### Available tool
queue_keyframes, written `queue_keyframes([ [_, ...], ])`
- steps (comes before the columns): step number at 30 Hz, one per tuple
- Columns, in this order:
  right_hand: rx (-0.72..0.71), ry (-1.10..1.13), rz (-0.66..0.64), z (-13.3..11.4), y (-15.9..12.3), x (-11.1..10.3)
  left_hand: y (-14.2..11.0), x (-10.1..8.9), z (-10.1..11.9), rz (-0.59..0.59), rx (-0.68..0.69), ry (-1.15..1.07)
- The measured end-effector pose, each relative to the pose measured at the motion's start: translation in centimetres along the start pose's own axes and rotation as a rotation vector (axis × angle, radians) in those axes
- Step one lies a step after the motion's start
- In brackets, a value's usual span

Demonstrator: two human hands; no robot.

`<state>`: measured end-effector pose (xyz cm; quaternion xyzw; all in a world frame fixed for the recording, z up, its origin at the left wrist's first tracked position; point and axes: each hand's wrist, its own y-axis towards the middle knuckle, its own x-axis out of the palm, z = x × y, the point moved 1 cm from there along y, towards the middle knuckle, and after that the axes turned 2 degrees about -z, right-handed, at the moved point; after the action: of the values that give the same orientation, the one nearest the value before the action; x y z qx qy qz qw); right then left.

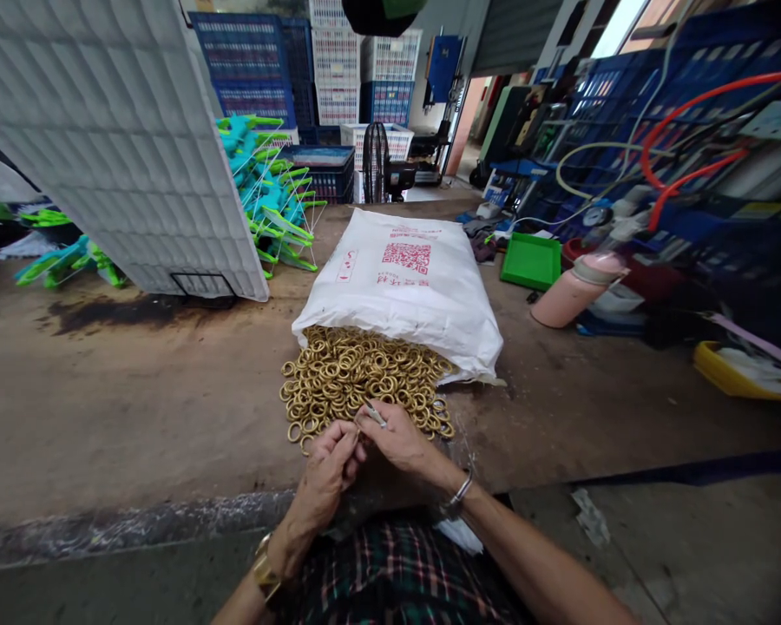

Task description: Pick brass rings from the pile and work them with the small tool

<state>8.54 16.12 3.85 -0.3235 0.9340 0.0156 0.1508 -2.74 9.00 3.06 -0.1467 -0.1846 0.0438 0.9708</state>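
My left hand (331, 462) is closed in a pinch at the near edge of a heap of brass-coloured rings (357, 373). Whatever sits between its fingertips is hidden. Right beside it, fingertips meeting, my right hand (398, 441) is closed too, and a small pointed metal tool (376, 415) sticks up from its fingers. The tool's exact kind is too small to tell. The rings spill out of the open mouth of a white woven sack (397, 278) with red print, lying on the brown table (188, 408).
A ribbed white panel (123, 130) stands on the left, with bright green and turquoise plastic pieces (277, 208) behind it. To the right are a green tray (531, 260), a pink bottle (573, 291) and a yellow tray (742, 378). A black fan (377, 161) and stacked crates (251, 69) stand beyond.
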Motion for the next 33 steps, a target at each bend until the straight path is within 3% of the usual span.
queue_keyframes([
  [3,0.043,-0.030,0.039,-0.1,-0.1,-0.3,-0.1,0.2,0.1,0.002,-0.022,-0.076],
  [6,0.015,-0.281,0.101,-0.2,-0.4,-0.6,-0.2,0.2,0.1,0.043,-0.006,-0.070],
  [9,-0.064,-0.585,0.046,-0.1,-0.9,-0.4,0.0,0.1,-0.1,0.065,0.024,-0.018],
  [12,-0.078,-0.740,0.000,-0.1,-1.3,0.0,0.1,-0.1,-0.3,0.076,0.050,0.021],
  [28,0.013,-0.900,-0.099,-0.9,-1.3,0.7,-0.2,-0.1,0.3,0.108,0.085,0.115],
  [33,0.096,-0.963,-0.021,-0.6,-0.7,-0.8,-1.9,0.6,1.0,-0.011,0.068,0.167],
])
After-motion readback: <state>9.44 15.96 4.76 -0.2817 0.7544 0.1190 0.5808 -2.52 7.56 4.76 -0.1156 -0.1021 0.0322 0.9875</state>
